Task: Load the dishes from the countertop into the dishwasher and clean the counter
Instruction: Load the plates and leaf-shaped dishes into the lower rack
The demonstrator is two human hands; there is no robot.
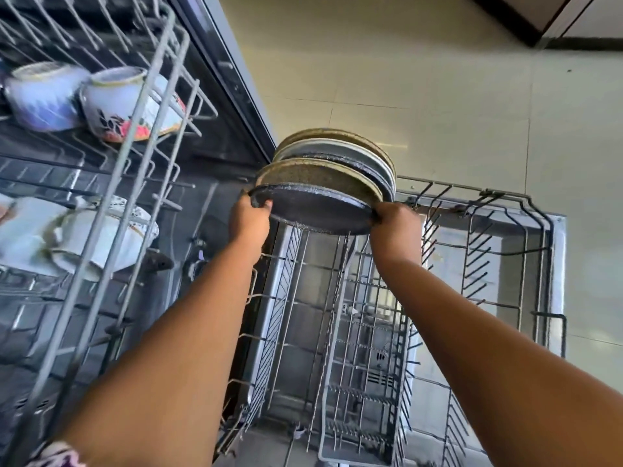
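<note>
Several speckled plates (pixel 323 183), dark and tan, stand on edge in a row at the far end of the pulled-out lower rack (pixel 526 203). My left hand (pixel 249 220) grips the left rim of the nearest dark plate (pixel 313 207), thumb over its edge. My right hand (pixel 396 230) grips the same plate's right rim. The plate's bottom edge sits among the rack's wires.
A wire cutlery basket (pixel 364 365) sits in the lower rack below my arms. The upper rack (pixel 141 136) on the left holds patterned cups (pixel 111 102) and a white bowl (pixel 97 237). Beige tiled floor (pixel 438 96) lies beyond the dishwasher door.
</note>
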